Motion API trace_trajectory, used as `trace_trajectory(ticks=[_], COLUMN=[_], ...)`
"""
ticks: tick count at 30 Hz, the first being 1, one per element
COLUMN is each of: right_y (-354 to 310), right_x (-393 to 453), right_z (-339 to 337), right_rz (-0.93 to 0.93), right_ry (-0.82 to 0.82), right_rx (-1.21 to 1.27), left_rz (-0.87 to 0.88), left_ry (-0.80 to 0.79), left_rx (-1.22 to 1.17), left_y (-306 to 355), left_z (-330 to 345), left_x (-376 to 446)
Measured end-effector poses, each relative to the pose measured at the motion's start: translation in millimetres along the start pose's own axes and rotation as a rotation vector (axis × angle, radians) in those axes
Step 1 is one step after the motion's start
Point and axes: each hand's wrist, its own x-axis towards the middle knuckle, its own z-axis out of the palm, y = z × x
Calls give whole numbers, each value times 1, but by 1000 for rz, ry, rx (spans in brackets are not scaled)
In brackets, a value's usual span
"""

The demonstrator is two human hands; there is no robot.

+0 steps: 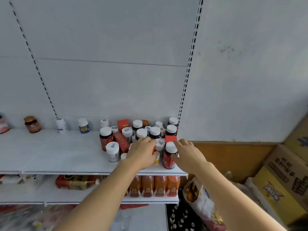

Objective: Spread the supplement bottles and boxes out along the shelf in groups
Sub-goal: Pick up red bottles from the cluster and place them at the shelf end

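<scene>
A crowd of supplement bottles with white caps and red boxes [123,124] fills the right end of the white shelf [50,152]. My left hand [141,152] lies over the front of that crowd, fingers curled round a small item; what it grips is hidden. My right hand [185,154] wraps a dark red bottle with a white cap [168,157] at the shelf's front right, thumb on its label. A red box [170,139] stands just behind it. Spaced along the back to the left stand single bottles [83,125], [60,125] and a brown jar [32,124].
The lower shelf carries orange bottles [155,185] and a red packet [73,181]. Cardboard boxes [283,180] and a plastic bag [200,202] sit on the right. A white wall stands right of the shelf upright [186,77].
</scene>
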Motion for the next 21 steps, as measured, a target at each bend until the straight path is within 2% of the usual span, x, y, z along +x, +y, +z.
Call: trace_trajectory(ticks=[4,8,15,21], right_y=[-1,3,15,24], right_x=[9,15,27,32], right_z=[16,29,41,42], right_rz=[20,26,6,-37], right_ry=[20,104,188,191], right_rx=[8,31,94,125], left_rz=[122,157,149,88], left_ry=[88,184,152,139], left_rx=[95,154,271,302], left_y=[-5,-16,-11,-11], left_z=[30,50,69,77], left_x=[5,10,22,27])
